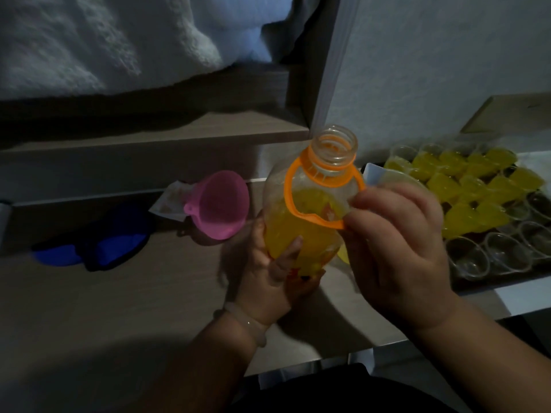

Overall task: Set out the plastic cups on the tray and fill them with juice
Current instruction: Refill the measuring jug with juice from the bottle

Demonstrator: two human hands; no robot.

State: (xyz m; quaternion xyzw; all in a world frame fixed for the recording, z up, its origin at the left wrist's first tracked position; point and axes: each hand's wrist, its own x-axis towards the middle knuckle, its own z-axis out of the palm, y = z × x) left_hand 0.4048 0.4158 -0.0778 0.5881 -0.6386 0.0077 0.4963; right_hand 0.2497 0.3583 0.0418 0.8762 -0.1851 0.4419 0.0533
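Head view: the left hand (268, 278) grips the lower body of the uncapped juice bottle (286, 231), held just left of the tray (372, 172), while the right hand (396, 248) pinches its orange handle (287, 189); the filled cups (465, 186) form the majority, and the near-row empty cups (501, 254) remain to be filled.

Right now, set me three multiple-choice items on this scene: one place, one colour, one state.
1. The funnel lies: A) left of the bottle B) on the floor C) in the bottle's mouth
2. The bottle's handle is: A) blue B) orange C) green
3. The bottle is: A) capped B) empty C) open, part full
Answers: 1A, it lies apart, left of the bottle; 2B, the loop the right hand pinches is orange; 3C, no cap, juice in its lower half.
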